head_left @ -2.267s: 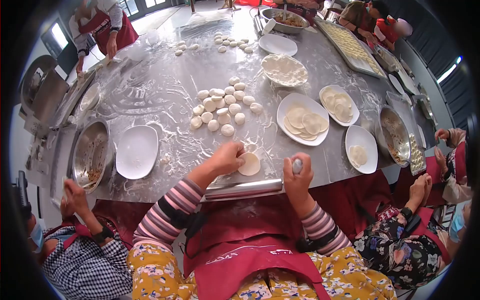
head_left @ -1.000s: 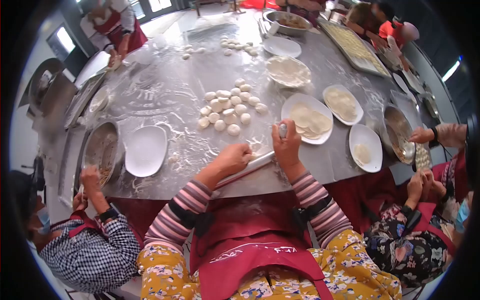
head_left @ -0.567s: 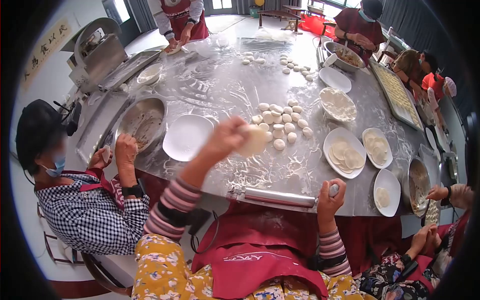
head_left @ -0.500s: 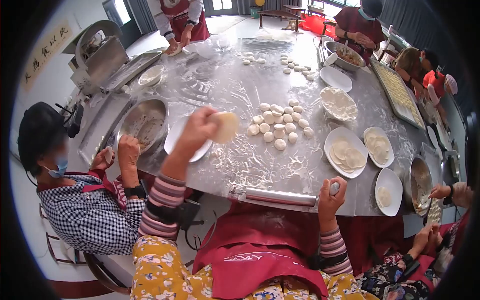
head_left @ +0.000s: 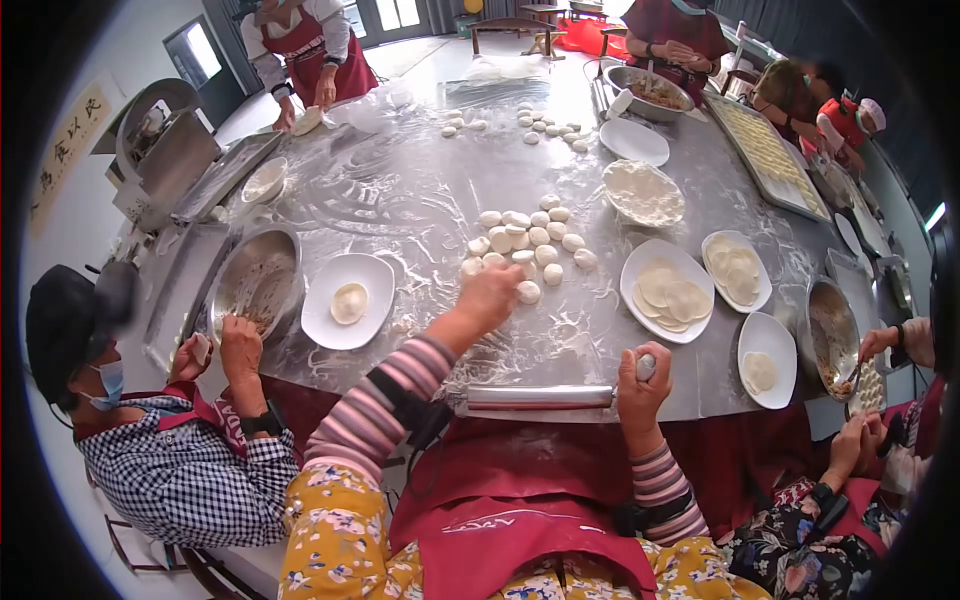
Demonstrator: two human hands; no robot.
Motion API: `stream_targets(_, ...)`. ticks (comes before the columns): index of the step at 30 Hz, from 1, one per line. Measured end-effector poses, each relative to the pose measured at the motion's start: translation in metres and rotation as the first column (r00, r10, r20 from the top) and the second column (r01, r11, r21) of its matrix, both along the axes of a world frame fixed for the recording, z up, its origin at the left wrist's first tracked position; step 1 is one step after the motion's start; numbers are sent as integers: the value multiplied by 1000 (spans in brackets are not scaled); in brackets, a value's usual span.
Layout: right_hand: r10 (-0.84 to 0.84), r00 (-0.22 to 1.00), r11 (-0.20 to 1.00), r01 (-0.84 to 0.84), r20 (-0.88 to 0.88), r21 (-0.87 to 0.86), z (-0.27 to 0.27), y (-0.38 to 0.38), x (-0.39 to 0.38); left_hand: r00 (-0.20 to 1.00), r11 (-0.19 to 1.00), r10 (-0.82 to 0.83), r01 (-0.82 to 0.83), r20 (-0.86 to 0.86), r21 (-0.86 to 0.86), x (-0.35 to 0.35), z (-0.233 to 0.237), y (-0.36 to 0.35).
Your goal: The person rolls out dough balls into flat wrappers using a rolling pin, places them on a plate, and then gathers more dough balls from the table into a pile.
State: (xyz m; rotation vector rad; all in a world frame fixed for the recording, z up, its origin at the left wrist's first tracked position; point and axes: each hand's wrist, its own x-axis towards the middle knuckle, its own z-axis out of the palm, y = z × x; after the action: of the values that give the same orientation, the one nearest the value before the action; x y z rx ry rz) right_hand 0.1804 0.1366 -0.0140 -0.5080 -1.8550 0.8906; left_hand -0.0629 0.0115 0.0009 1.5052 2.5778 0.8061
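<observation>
My left hand (head_left: 490, 300) reaches into the near side of a group of small round dough pieces (head_left: 540, 236). Its fingers are curled, with the tips right at the pieces; I cannot tell what is between them. My right hand (head_left: 643, 385) is wrapped round the right handle of a metal rolling pin (head_left: 540, 397), which lies along the near table edge. Left of the dough pieces, a white plate (head_left: 322, 322) bears one flat round dough wrapper (head_left: 349, 303). Flour dusts the metal tabletop around them.
On the right stand plates with stacked wrappers (head_left: 672, 296) and a flour bowl (head_left: 643, 192). Filling bowls (head_left: 258, 283) stand beside people at both sides. A person in a checked shirt (head_left: 190, 470) sits close on my left; others work around the table.
My left hand has let go of the dough wrapper, which now lies on the left plate, and has moved right to the dough pieces. My right hand stays on the rolling pin.
</observation>
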Motion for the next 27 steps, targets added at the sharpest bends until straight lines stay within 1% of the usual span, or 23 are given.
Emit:
stream_targets(2,-5,1000,1000,5,2,-16,-4,1,3,996,998,11,-16,-86,-59,2,-13,22)
stream_targets(3,-3,1000,999,3,0,-37,-6,0,2,996,998,28,-33,-83,-57,4,-15,26)
stream_targets(5,0,1000,1000,0,4,-19,-9,0,6,957,998,37,-23,-288,50,9,-19,29)
stream_targets(6,-18,1000,1000,18,4,-4,-10,-1,7,934,999,19,0,-358,54,13,-19,25)
stream_targets(7,-3,1000,1000,3,7,-8,-9,-2,7,934,999,32,-15,-356,50,20,-14,19)
stream_targets(9,-6,1000,999,7,10,-37,-4,-3,7,995,993,6,-17,-95,-118,37,-6,6)
stream_targets(10,18,1000,995,-16,24,-93,-4,-2,6,999,992,-36,37,6,-123,40,-7,1)
stream_targets(11,25,999,995,-23,25,-92,-6,2,3,1000,992,-29,30,7,-122,42,-7,-2)
stream_targets(12,8,999,997,-6,34,-71,-9,6,-3,979,992,-17,41,204,-115,44,-6,-4)
stream_targets(13,-9,999,999,11,42,-49,-11,9,-9,920,993,-7,52,392,-105,47,-6,-5)
stream_targets(14,-8,999,999,10,43,-47,-12,13,-18,907,997,-8,38,420,-62,49,-10,-5)
stream_targets(15,-13,999,999,12,34,46,-8,17,-30,907,997,-11,39,422,-59,49,-8,-5)
stream_targets(16,-27,999,990,23,28,139,-4,22,-41,891,989,-48,107,452,-106,51,-5,-2)
stream_targets(17,-86,996,941,80,3,330,-6,29,-55,868,970,-96,191,486,-150,53,-4,4)
stream_targets(18,-84,995,965,66,60,253,-2,29,-64,886,964,-76,183,457,-193,55,-8,10)
stream_targets(19,-57,997,957,40,52,286,3,31,-71,902,955,-66,181,426,-235,55,-12,14)
stream_targets(21,-26,999,980,19,33,197,6,29,-72,894,932,-78,223,441,-287,51,-6,16)
stream_targets(22,-4,999,989,-2,45,147,7,24,-63,889,951,-127,235,439,-199,50,-6,11)
stream_targets(23,27,998,995,-32,48,96,10,22,-54,900,972,-129,199,416,-129,48,-15,6)
stream_targets(24,10,998,995,-16,54,99,9,19,-42,820,986,-27,116,572,-121,50,-15,2)
stream_targets(25,-25,1000,995,25,7,101,5,11,-30,705,991,76,27,705,-133,52,-13,-2)
stream_targets(26,-55,998,993,59,-40,101,3,9,-24,704,991,72,31,707,-131,54,-10,-7)
stream_targets(27,-56,998,993,59,-36,102,3,10,-24,650,990,78,37,756,-134,58,-6,-11)
